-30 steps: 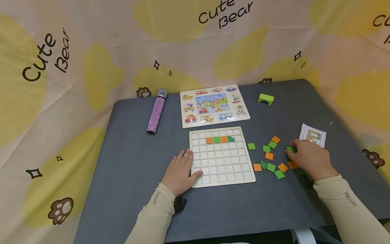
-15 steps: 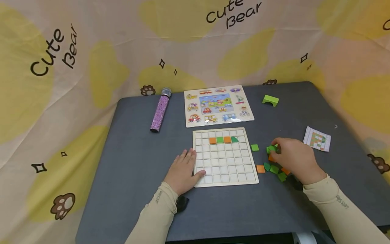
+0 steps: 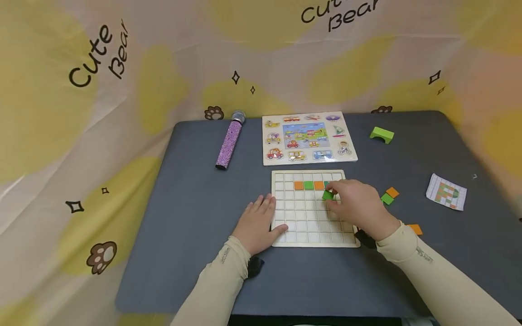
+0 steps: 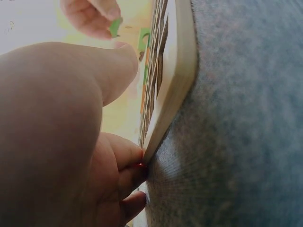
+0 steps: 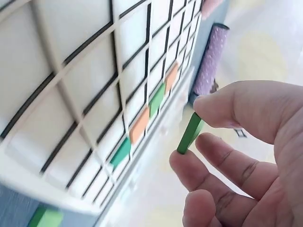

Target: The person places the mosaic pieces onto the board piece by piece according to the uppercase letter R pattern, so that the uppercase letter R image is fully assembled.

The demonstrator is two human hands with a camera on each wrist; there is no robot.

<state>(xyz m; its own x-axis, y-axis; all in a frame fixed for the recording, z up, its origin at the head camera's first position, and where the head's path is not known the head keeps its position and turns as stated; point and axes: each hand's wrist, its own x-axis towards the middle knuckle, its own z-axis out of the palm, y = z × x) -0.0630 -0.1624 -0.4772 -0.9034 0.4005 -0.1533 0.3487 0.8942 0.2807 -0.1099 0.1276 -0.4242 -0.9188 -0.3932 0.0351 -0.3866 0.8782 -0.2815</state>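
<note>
My right hand (image 3: 359,206) pinches a green square tile (image 5: 191,133) between thumb and fingertips, over the upper right part of the wooden grid board (image 3: 302,222). Set in one row of the board are an orange tile (image 3: 299,185), a green tile (image 3: 308,185), another orange tile (image 3: 319,185) and a dark green rounded tile (image 5: 120,152), partly hidden by my hand in the head view. My left hand (image 3: 257,226) lies with extended fingers along the board's left edge, the thumb over its lower left border.
Loose green (image 3: 387,198) and orange tiles (image 3: 393,192) lie right of the board; my right arm hides others. A printed pattern card (image 3: 446,192) is farther right. Behind are a picture puzzle (image 3: 310,158), a glittery purple microphone (image 3: 229,145) and a green arch block (image 3: 382,134).
My right hand has moved left from the loose tiles to above the board, carrying the green tile. The left hand stays at the board's edge. The head view has shifted right.
</note>
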